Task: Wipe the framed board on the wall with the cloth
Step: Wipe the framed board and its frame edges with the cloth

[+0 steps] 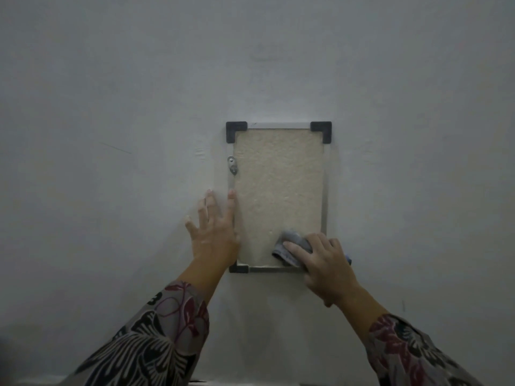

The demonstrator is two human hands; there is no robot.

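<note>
A tall framed board (278,185) hangs on the wall, with a beige rough face, a thin metal frame and black corner caps. My left hand (214,232) lies flat with fingers spread against the wall and the board's left edge. My right hand (323,263) presses a crumpled grey cloth (292,246) onto the board's lower right corner, which it hides. A small metal bracket (232,165) sits on the left frame edge.
The plain grey-white wall (111,107) fills the view around the board. A faint scratch (114,147) marks the wall to the left. Patterned sleeves cover both forearms at the bottom.
</note>
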